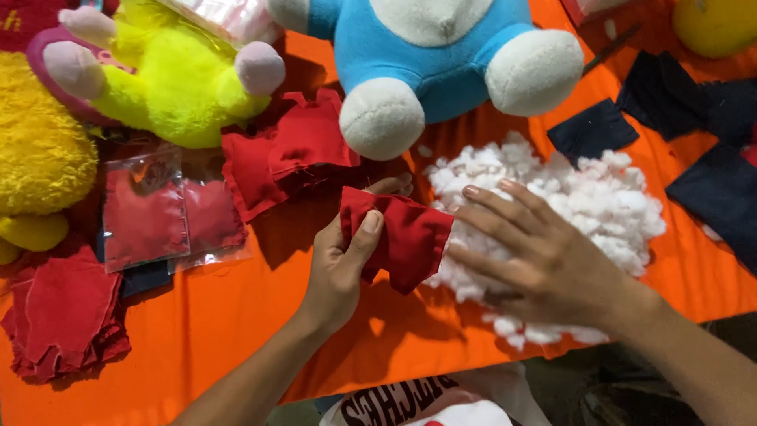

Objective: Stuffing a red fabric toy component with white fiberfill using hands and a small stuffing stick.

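Observation:
My left hand [341,264] grips a small red fabric pouch [398,237], thumb on top, holding it just above the orange cloth [236,331]. My right hand [536,256] lies flat on a pile of white fluffy stuffing [607,193], fingers spread, fingertips touching the pouch's right edge. More red sewn pieces [288,150] lie behind the pouch.
A blue and white plush toy [441,55] sits at the back, a yellow-green plush [173,79] and a fuzzy yellow one [35,158] at the left. Clear bags with red pieces [169,217], a stack of red fabric [63,315] and dark blue fabric pieces [694,134] lie around.

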